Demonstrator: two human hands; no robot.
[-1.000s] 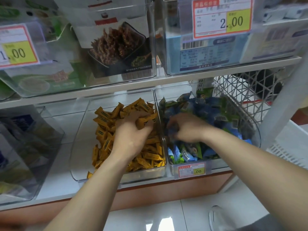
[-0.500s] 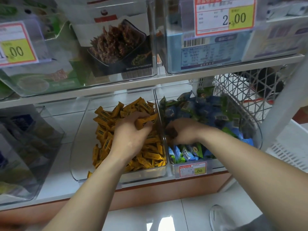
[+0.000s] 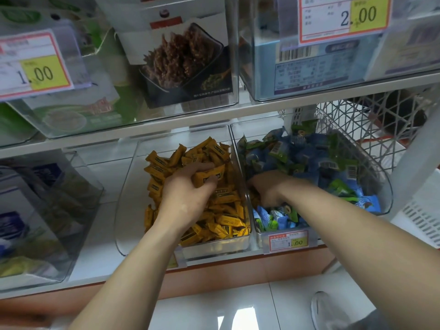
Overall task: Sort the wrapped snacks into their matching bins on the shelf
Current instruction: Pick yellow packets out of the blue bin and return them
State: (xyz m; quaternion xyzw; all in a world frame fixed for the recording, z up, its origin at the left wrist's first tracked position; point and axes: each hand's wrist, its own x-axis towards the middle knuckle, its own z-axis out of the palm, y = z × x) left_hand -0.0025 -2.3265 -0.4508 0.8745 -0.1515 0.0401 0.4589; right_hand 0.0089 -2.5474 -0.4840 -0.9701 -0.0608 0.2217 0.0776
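Lower centre: kept left grip (image 3: 188, 194) curled round several yellow foil-wrapped snack bars (image 3: 208, 177) inside their clear plastic bin (image 3: 214, 247). Right of it: pushed right grip (image 3: 266, 189) deeper among blue and green wrapped snacks (image 3: 297, 153) in the neighbouring clear bin (image 3: 387, 194); fingers buried, hold impossible to tell. Probably hunted strays.

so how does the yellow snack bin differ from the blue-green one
The yellow snack bin holds only yellow wrappers; the blue-green snack bin mixes blue and green wrappers. The yellow snack bin's left side is bare; the blue-green snack bin is filled across. Both are clear plastic, side by side.
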